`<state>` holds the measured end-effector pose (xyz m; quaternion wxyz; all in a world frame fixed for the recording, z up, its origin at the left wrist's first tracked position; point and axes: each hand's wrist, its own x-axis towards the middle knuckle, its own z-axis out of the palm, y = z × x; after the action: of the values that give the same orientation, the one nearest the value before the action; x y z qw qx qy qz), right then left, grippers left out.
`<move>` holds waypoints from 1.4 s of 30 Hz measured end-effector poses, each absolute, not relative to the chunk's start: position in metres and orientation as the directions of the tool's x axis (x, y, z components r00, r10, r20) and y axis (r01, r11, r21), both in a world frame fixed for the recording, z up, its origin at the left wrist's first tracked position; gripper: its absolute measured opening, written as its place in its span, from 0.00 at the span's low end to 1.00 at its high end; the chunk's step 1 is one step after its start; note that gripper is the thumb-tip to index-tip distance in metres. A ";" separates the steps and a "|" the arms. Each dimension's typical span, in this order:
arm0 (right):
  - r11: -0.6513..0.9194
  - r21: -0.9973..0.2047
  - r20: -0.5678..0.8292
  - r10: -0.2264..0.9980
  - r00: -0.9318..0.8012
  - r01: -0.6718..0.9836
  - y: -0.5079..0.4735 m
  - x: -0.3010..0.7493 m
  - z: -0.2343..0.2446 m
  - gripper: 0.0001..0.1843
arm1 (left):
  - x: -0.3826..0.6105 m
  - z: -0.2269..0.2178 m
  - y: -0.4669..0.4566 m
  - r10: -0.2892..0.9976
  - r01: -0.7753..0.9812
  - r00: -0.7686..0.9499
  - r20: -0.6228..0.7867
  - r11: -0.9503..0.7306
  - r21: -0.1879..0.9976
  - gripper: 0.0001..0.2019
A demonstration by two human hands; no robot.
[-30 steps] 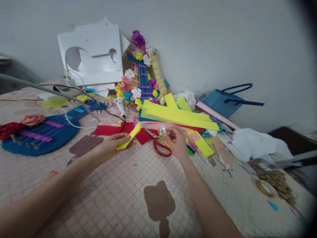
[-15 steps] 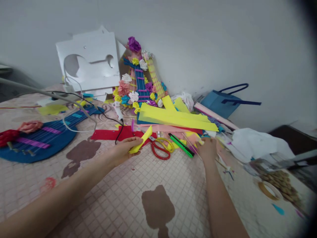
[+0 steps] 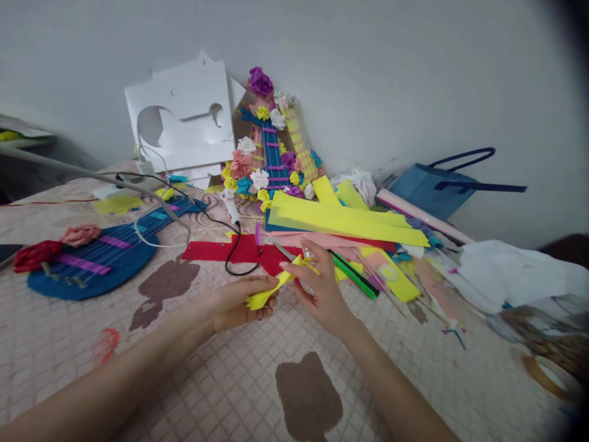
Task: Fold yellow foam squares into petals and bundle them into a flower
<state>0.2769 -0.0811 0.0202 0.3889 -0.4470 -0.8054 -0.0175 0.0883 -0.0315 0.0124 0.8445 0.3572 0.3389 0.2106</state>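
Observation:
My left hand (image 3: 246, 299) is closed around the lower part of a yellow crepe paper strip (image 3: 264, 298), whose gathered end fans out below the fingers. With thumb and fingertips, my right hand (image 3: 322, 291) pinches the narrow upper end of the same strip. Behind the right hand lies a pair of scissors (image 3: 286, 252); its blades show, but its handles are mostly hidden by the fingers. Red paper (image 3: 221, 250) lies flat just beyond the left hand. To the right of my right hand is a green utility knife (image 3: 353, 274).
A blue paper guitar (image 3: 96, 270) lies at left, with cables crossing near it. A white glue gun (image 3: 230, 207) stands behind the red paper. Yellow paper sheets (image 3: 340, 221) are stacked in the middle. Flower-covered guitars (image 3: 271, 153) lean on the wall. A tape roll (image 3: 547, 376) lies right.
My right hand has come left from the clutter beside the utility knife to the yellow strip in my left hand, uncovering a small pale ring on yellow paper. The view has shifted slightly left.

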 end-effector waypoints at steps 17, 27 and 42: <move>0.531 -0.499 0.483 0.827 -0.289 0.685 -0.093 0.273 0.020 0.05 | 0.086 0.022 -0.031 0.735 0.168 0.657 -0.170 0.077 0.983 0.17; 0.306 -0.750 0.260 0.951 -0.165 0.586 -0.097 0.266 0.012 0.21 | 0.083 0.018 -0.029 0.699 0.330 0.703 -0.129 -0.160 0.930 0.17; 0.248 -0.849 0.184 0.967 -0.179 0.467 -0.100 0.265 0.013 0.22 | 0.085 0.020 -0.039 0.640 0.385 0.757 0.134 -0.602 0.700 0.08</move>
<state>0.2649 -0.1000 0.0134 0.3786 -0.5170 -0.6933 0.3298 0.0853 -0.0392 0.0199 0.3366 0.8746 0.2929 0.1896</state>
